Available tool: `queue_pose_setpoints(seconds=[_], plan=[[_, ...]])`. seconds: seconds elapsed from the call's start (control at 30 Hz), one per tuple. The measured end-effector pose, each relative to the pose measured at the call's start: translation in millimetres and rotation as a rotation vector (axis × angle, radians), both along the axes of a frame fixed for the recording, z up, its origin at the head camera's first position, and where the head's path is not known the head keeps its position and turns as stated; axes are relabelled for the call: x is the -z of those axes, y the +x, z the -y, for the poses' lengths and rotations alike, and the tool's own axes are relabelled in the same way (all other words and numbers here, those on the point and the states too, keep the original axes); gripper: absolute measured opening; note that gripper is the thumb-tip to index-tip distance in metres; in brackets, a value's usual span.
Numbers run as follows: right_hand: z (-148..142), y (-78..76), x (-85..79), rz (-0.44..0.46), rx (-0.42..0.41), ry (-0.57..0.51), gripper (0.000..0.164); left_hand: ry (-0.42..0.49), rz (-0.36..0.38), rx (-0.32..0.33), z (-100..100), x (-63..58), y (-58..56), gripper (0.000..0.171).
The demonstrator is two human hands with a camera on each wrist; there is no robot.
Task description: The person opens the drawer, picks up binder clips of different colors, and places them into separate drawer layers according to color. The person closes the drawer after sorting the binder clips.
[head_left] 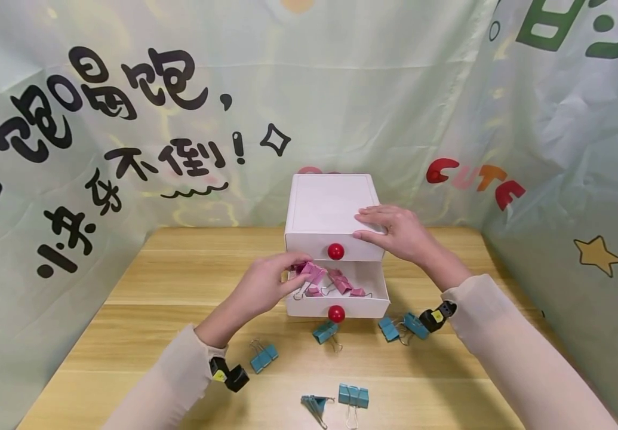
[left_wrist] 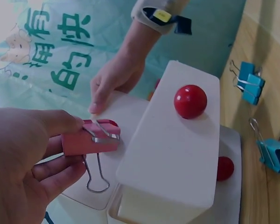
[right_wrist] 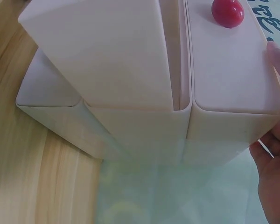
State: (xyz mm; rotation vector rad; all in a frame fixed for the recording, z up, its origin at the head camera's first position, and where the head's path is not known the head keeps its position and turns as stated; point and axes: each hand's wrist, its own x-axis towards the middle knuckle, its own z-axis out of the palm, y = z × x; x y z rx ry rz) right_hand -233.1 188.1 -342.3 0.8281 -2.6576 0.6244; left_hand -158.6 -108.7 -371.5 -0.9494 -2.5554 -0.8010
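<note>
In the head view, my left hand (head_left: 266,283) is at the left side of the pulled-out drawer (head_left: 365,307) and pinches a pink binder clip (left_wrist: 91,137) between thumb and fingers. Two wire handles show on that clip in the left wrist view. Several other pink binder clips (head_left: 341,282) lie inside the drawer. My right hand (head_left: 402,233) rests on the top right edge of the white drawer cabinet (head_left: 330,203), fingers extended across the top and thumb near the front edge. A red round knob (head_left: 335,251) sits on the closed top drawer, another red knob (head_left: 337,313) on the pulled-out one.
Several blue binder clips lie on the wooden table (head_left: 180,286): one blue clip (head_left: 264,358) front left, one (head_left: 325,332) before the drawer, a pair (head_left: 388,329) at right, two (head_left: 353,395) nearer the front edge. A printed cloth (head_left: 384,89) hangs behind the cabinet.
</note>
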Motion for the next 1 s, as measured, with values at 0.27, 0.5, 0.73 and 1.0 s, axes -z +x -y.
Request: queue_pose_setpoints(seconds=[0.27,0.5,0.73,1.0], plan=[[-1.0,-1.3,1.5,0.004,0.005,-0.001,0.057,-0.147,-0.199,0.096,-9.2,3.1,-12.1,0.025],[-1.8,-0.6,0.6,0.014,0.009,0.000,0.057,-0.255,-0.275,0.169,-13.5,10.3,-23.7,0.027],[-1.5,-0.7,1.0,0.027,0.015,0.007,0.058,-0.406,-0.368,0.196,-16.3,19.1,-32.0,0.031],[-2.1,0.3,1.8,0.029,0.010,-0.008,0.057,-0.434,-0.341,0.206,-18.6,25.2,-39.7,0.018]])
